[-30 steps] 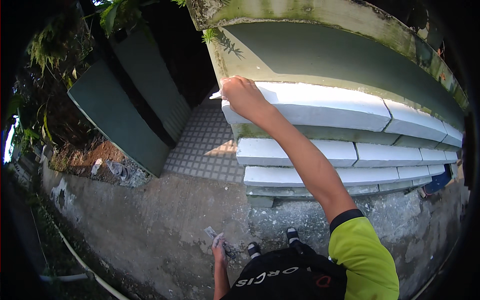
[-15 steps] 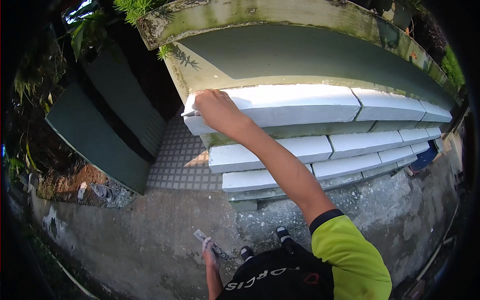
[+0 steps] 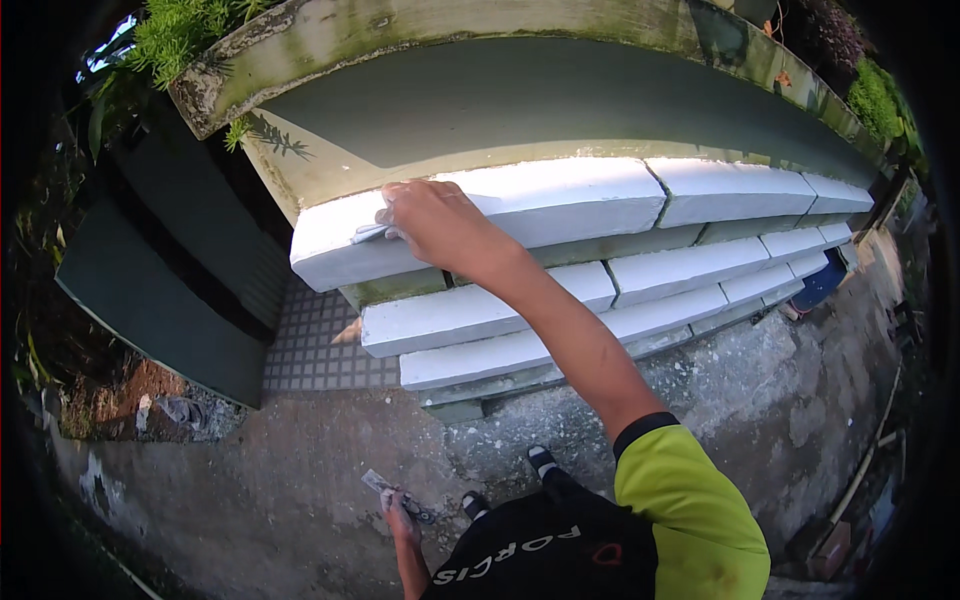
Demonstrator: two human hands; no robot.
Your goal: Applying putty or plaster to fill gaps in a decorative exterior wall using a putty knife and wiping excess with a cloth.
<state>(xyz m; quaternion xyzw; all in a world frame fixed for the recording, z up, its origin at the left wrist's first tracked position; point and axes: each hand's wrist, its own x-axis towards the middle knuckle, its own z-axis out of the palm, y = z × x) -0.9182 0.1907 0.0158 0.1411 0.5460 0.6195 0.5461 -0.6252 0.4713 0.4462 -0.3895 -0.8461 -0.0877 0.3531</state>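
Note:
My right hand (image 3: 425, 215) reaches over the topmost white-coated ledge (image 3: 560, 195) near its left end. Its fingers are closed on a thin flat grey piece (image 3: 369, 233), whose edge rests against the ledge's front corner; most of it is hidden by the hand. The ledge's coating looks smooth and bright. Low by my side, my left hand (image 3: 398, 515), smeared with white, is closed around a putty knife (image 3: 374, 481) with a pale flat blade; the handle is partly hidden by the fingers.
Below are more white stepped ledges (image 3: 490, 310), split by dark joints. Above, a mossy concrete rim (image 3: 470, 25) juts out. A dark green panel (image 3: 150, 290) stands left beside a tiled floor (image 3: 320, 345). A blue container (image 3: 825, 280) sits at the far right.
The view has shifted, so the ledges appear further left and their left end shows more. My right hand now sits further right from that end, still gripping the flat piece. The left keeps its hold.

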